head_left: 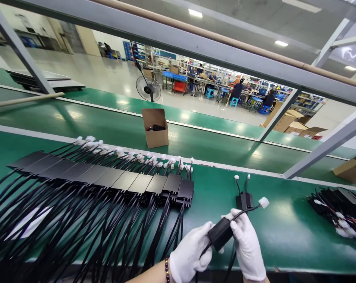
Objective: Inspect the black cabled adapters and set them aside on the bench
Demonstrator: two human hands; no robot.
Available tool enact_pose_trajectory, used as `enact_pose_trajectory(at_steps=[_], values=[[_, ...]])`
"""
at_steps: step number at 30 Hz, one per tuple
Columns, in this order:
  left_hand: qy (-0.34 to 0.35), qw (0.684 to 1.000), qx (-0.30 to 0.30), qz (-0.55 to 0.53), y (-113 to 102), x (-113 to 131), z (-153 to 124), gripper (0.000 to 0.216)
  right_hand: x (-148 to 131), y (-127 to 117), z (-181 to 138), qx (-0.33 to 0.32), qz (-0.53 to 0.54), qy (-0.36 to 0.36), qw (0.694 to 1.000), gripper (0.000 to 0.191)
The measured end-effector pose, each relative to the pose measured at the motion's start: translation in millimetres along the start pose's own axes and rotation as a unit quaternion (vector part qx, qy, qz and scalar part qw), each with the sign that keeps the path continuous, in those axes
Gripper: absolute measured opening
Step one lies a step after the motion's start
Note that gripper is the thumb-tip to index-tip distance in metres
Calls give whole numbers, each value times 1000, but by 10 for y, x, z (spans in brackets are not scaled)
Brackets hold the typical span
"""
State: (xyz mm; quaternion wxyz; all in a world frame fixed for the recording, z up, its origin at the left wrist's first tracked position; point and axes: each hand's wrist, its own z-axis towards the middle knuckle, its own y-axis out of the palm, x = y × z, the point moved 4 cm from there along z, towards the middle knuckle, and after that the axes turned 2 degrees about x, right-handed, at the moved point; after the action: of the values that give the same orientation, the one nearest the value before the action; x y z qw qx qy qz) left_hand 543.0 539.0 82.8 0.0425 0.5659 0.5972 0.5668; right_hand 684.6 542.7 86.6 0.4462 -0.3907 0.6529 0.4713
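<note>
Between my two white-gloved hands is a black box-shaped module [221,234] with cables at both ends. My left hand [192,250] grips its lower left end, where a black cable leaves. My right hand [247,244] closes on the upper right end, by the cable that runs to a white connector [263,202]. Just behind my right hand, another black module [244,201] lies on the green table, two short leads with white plugs pointing away. To the left, a long row of black finned modules [119,181] lies side by side, cables toward me and white connectors [142,158] at the back.
A pile of black modules and wires [340,214] lies at the right. Beyond the table's ledge, an open cardboard box [156,135] stands on the green belt [107,124]. A fan [148,89] and metal frame posts [279,114] stand behind it. Several people sit at distant benches.
</note>
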Motion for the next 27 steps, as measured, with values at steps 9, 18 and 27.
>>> enact_pose_trajectory(at_steps=[9,18,27], values=[[-21,999,-12,27,-38,-39,9,62,67,29,-13,37,-77,-35,996,34],[-20,999,8,35,-98,-106,63,53,37,26,-35,39,-106,-48,992,33],[-15,1000,6,3,-94,-106,69,40,51,28,-74,52,-109,-93,988,37]])
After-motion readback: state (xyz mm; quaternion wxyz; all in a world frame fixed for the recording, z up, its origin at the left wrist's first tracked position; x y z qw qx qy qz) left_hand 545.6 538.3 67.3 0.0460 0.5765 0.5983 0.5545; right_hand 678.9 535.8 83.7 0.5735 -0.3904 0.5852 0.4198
